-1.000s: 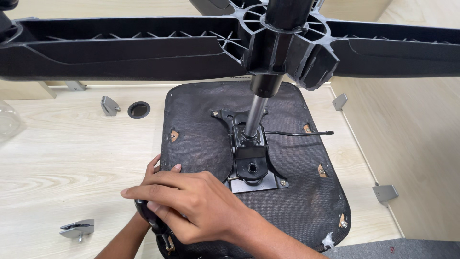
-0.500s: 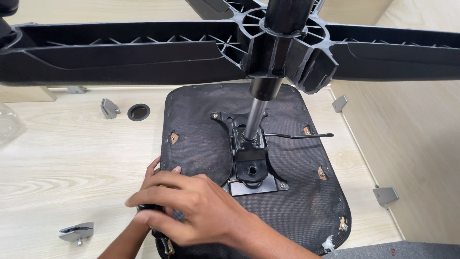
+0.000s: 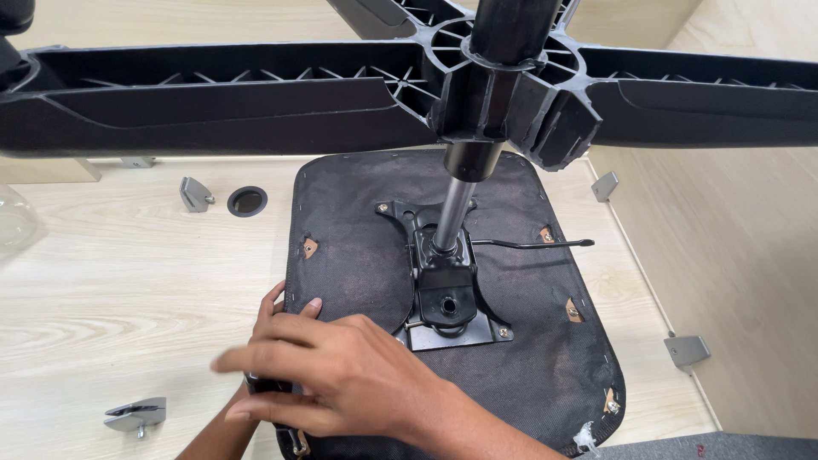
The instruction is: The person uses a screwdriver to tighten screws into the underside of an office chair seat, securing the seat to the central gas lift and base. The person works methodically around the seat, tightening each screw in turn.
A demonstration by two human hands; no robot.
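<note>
Black fabric covers the underside of the upturned chair seat (image 3: 358, 255) lying on the pale wooden table (image 3: 111, 281). At its seven o'clock corner the right hand (image 3: 341, 375), fingers spread wide, presses over the left hand (image 3: 268, 319) curled on the edge; whether either grips anything I cannot tell. Top-heavy, the black plastic star base (image 3: 256, 102) overhead could tip the seat if that corner lifts.
</note>
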